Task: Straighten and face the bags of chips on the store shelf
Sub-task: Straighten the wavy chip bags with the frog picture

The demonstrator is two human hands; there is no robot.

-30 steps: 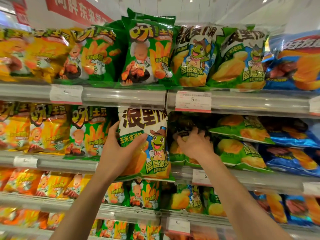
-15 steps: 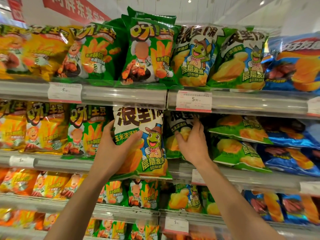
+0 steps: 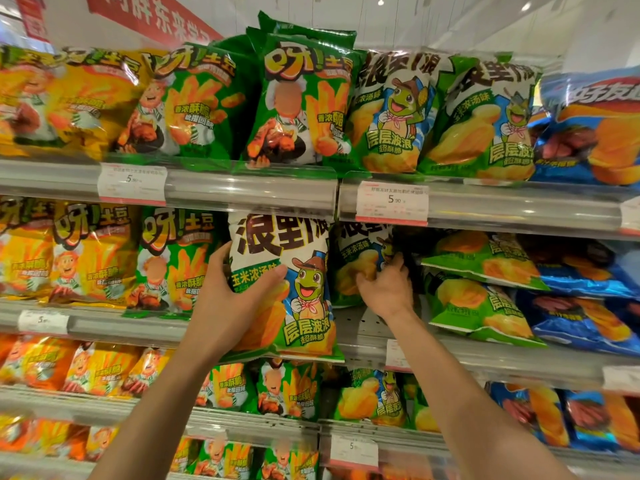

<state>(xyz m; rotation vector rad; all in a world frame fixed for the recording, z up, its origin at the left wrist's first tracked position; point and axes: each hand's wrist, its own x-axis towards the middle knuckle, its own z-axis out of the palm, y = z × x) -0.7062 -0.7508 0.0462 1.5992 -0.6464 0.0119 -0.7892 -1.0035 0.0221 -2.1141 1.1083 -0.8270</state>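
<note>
1. Supermarket shelving fills the view, tier on tier of snack bags behind clear plastic rails [image 3: 249, 195], with a red banner [image 3: 152, 15] on the wall above.
2. On the second tier, the left hand [image 3: 228, 306] grips a white-and-green frog bag [image 3: 294, 289] by its left edge: the thumb lies across the front near the green band and the fingers curl behind it. That bag stands upright, face forward, its bottom hanging over the front lip of the second shelf [image 3: 485, 355].
3. Just to the right, the right hand [image 3: 386, 289] reaches into the shelf and holds a second frog bag [image 3: 356, 261], which stands upright behind the first and further back; its fingers curl at the bag's right side, though how firmly they pinch it is hard to tell in the shadow.
4. Right of that hand, two green bags lie flat, one stacked on the other: the upper flat bag [image 3: 485, 254] and the lower flat bag [image 3: 485, 310]. Past them sit blue bags [image 3: 581, 306], also lying down.
5. Left of the held bag, a green fries bag [image 3: 173, 261] and yellow fries bags [image 3: 69, 254] stand upright in a row.
6. On the top shelf, more bags face forward above a white price tag [image 3: 391, 202] marked 5.90.
</note>
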